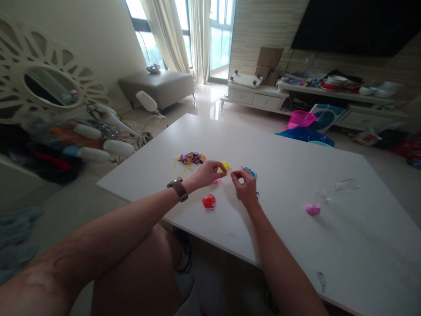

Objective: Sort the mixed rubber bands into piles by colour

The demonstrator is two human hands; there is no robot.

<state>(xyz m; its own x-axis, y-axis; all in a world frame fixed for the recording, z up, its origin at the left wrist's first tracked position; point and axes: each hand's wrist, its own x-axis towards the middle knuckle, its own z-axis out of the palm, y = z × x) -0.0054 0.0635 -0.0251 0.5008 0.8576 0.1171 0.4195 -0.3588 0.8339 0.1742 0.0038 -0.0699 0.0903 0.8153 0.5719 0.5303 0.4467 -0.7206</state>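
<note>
My left hand [210,172], with a watch [178,188] on its wrist, has thumb and forefinger pinched over the yellow rubber bands [225,166]. Facing it closely, my right hand [245,185] makes a pinch too. Whatever lies between the fingertips is too small to make out. A mixed pile of coloured rubber bands [192,158] lies beyond my left hand. Blue bands [250,172] show behind my right hand, and dark ones [258,195] are partly hidden beside it. Pink bands [217,181] sit under my left fingers, and red bands [209,202] lie nearer me.
On the white table [289,245], a pink pouch-like object [313,209] and a clear plastic container [338,188] stand to the right. A lamp with white shades [118,148] is close to the left edge. A pink basket [301,119] is beyond the far edge.
</note>
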